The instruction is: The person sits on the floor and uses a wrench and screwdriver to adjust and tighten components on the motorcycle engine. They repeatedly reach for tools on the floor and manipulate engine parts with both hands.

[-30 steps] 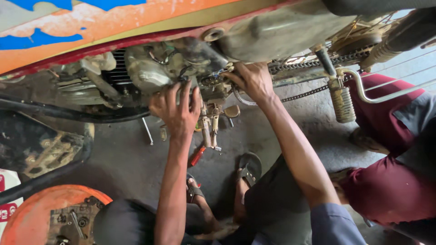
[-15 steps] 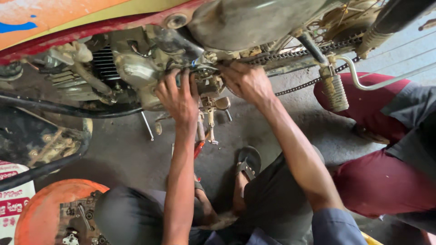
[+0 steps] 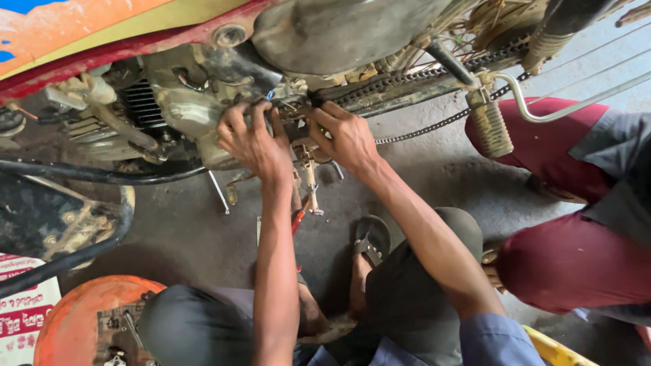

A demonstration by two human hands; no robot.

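Observation:
A motorcycle fills the top of the head view, with its grimy engine and drive chain exposed. My left hand presses on the engine's lower side, fingers curled around a small part there. My right hand is just to its right, fingers bent on the same area near the chain's front end. What either hand grips is hidden by the fingers. Below the hands hang a side stand and foot lever.
A footrest with ribbed rubber sticks out at the right. A second person in dark red trousers crouches at the right. An orange round tray with small tools lies at the lower left. Red-handled pliers lie on the concrete floor.
The view has moved closer and shifted, so the engine sits lower in the frame. Both hands stay on the same spot of the engine, now nearer together.

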